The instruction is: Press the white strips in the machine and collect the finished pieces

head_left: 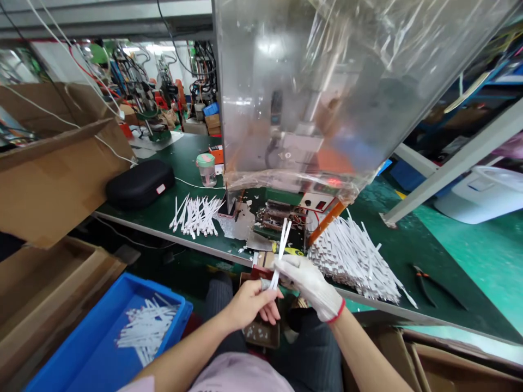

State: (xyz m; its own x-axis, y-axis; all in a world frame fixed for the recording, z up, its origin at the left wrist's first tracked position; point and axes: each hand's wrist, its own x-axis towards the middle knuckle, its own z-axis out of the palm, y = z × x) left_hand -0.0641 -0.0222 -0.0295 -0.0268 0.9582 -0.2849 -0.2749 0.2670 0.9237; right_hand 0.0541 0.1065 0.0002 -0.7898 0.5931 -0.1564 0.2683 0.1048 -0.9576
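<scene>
Two or so thin white strips [283,239] stand up between my hands over the table's front edge. My left hand [254,300] is bare apart from a grey wrap on one finger, and its thumb and forefinger pinch the lower ends. Higher up, my right hand [308,280], in a white knit glove with a red cuff, has its fingers closed around the same strips. Beyond them sits a small heater-like fixture [281,215] with debris about it. A big stack of white strips [353,256] lies to the right, a smaller pile [196,214] to the left.
A plastic-draped metal hood [261,109] rises over the green table [441,261]. Orange-handled pliers [433,283] lie at right. A black case [141,184] and lidded cup [206,170] stand left. Below are a blue bin [93,337] holding strips and a cardboard box [53,294].
</scene>
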